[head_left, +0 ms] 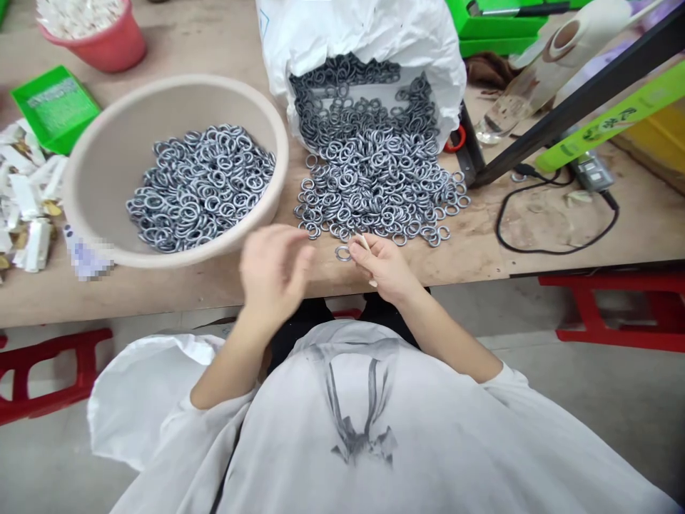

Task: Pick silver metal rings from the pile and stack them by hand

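My right hand (385, 268) is closed in a pinch around a thin pale stick (366, 245) at the front of the table. Just left of its fingertips is a grey metal-looking ring (343, 253); whether the fingers touch it I cannot tell. Beyond that hand, a heap of similar rings (374, 178) spills out of a white sack (369, 28) lying on its side. Blurred by motion, my left hand (274, 268) hovers by the near right rim of a beige basin (88, 189). Its thumb and fingers look apart, with nothing visible between them. Many rings (203, 193) lie inside the basin.
At left are a green tray (56, 107), white pieces (26, 200) and a pink tub (110, 46). A dark slanted bar (567, 100), a lime-green strip (615, 118) and a black cable (540, 251) occupy the right. Red stools (615, 282) stand below the table edge.
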### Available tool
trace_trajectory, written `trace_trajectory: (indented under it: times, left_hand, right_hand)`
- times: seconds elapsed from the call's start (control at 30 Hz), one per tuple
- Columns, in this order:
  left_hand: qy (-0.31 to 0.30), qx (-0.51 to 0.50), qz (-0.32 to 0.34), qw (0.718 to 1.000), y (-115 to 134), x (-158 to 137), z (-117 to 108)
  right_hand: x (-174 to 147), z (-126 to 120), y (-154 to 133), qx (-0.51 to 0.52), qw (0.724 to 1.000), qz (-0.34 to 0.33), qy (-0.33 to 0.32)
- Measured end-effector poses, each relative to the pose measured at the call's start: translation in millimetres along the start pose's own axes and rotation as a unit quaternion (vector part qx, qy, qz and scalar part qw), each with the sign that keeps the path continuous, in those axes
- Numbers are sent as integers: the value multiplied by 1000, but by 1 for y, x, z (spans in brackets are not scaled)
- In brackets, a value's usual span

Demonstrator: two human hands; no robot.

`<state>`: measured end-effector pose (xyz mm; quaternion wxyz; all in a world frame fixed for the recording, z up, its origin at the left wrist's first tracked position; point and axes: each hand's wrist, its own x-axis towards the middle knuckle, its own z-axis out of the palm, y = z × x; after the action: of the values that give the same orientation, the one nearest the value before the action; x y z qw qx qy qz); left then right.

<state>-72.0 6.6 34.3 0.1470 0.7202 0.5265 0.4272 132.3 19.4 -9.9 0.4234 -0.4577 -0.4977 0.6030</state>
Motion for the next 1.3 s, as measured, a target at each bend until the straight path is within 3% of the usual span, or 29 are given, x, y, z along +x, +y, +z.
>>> trace_trajectory:
  times: [0.07,0.17,0.27,0.37,0.53,0.63,0.93,1.17,1.23,1.3]
  left_hand:
    - [-87,-95,-84,988,8,-14,26]
    - [-114,-247,-194,943,11,-25,47]
    - [-117,-409,-278,861,10,-26,51]
    - [-109,-501,-341,788,12,-24,50]
    - [-89,-545,-400,732,18,-22,48]
    - [-84,-550,-421,717,20,-22,48]
    - [-94,-550,-428,711,22,-24,47]
    - [-122,-567,-407,705,9,-26,43]
    - [-154,-569,-388,709,7,-31,39]
    - [-207,-559,-364,716,3,-37,35]
  right_hand:
    - [-7,12,-7,62,997,30,-18]
    - [-14,22,-12,64,997,26,-31]
    - [-19,21,-13,-17,998,-55,-13]
    - [-21,13,-13,-128,982,-138,-9]
    - [-23,9,-14,-315,923,-220,-23]
    - [-24,10,-15,-350,907,-235,-27]
    - [-24,8,-16,-372,894,-245,-42]
    - [-20,17,-11,-322,933,-140,-77]
    - [-11,13,-5,-332,936,-112,-43]
    - [3,6,-1,-381,921,-76,33]
